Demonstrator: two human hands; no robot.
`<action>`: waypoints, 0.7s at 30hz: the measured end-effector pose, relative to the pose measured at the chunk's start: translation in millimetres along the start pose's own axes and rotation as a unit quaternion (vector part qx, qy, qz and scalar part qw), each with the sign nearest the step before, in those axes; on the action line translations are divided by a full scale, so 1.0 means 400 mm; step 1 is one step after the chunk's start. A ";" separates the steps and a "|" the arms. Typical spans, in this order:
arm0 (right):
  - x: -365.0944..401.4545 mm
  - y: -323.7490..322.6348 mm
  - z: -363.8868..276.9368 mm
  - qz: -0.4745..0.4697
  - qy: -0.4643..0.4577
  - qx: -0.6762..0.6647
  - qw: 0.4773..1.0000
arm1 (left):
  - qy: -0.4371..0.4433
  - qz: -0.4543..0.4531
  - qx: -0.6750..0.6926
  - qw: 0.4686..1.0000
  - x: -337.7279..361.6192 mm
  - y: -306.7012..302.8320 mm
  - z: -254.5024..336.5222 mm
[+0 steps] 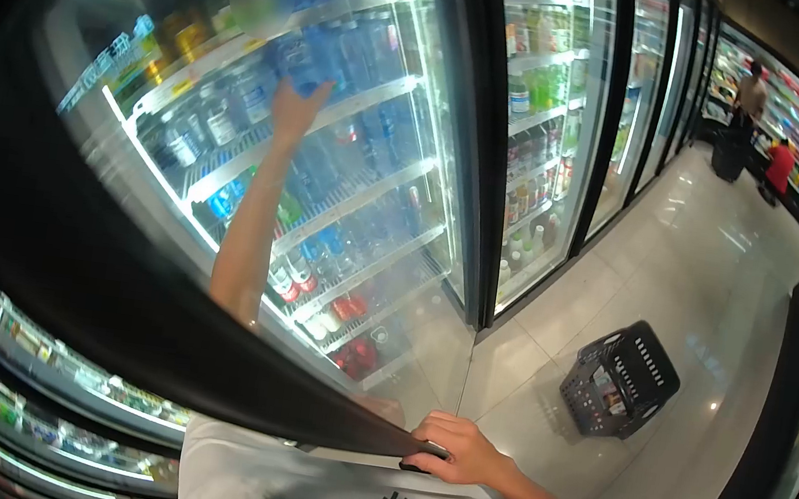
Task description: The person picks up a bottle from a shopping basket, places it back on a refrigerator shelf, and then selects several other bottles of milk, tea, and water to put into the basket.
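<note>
My left hand (299, 107) is stretched into a lit drinks fridge, seen through the hazy glass of its door. Its thumb and fingers are spread just at the lower part of a blue-labelled water bottle (302, 57) on an upper shelf. Clear bottles (220, 115) line the shelf to the left of this hand. At the bottom centre, my right hand (459, 449) is wrapped round the black-framed fridge door (300, 393) near its end, close to my white shirt.
A dark shopping basket (620, 380) with items inside stands on the tiled floor (539, 419) to the right. More glass fridge doors (547, 128) run along the aisle. Two people (780, 166) are beside the far shelves, near a black bin-like container (730, 155).
</note>
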State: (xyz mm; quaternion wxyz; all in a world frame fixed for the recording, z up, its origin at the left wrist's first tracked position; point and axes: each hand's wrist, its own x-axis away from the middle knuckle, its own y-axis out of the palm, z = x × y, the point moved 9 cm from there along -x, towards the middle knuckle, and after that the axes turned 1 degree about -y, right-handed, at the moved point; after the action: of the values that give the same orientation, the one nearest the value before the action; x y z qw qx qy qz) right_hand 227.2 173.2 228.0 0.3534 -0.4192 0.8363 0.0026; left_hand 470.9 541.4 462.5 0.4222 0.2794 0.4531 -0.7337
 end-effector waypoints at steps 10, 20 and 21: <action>-0.067 0.094 0.033 -0.014 -0.021 -0.027 0.999 | 0.080 0.091 -0.146 0.982 -0.266 0.227 -0.202; -0.120 0.137 0.029 -0.021 -0.006 -0.015 1.000 | -0.040 -0.020 0.096 0.994 -0.127 0.107 -0.107; -0.126 0.137 0.028 -0.015 -0.010 -0.014 1.000 | 0.082 0.036 0.016 0.996 -0.092 0.066 -0.059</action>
State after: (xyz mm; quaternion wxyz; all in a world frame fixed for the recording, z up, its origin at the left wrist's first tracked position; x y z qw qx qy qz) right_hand 215.3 247.5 233.3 0.3559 -0.4363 0.8263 0.0131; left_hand 512.5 570.0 469.9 0.4057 0.3613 0.4639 -0.6997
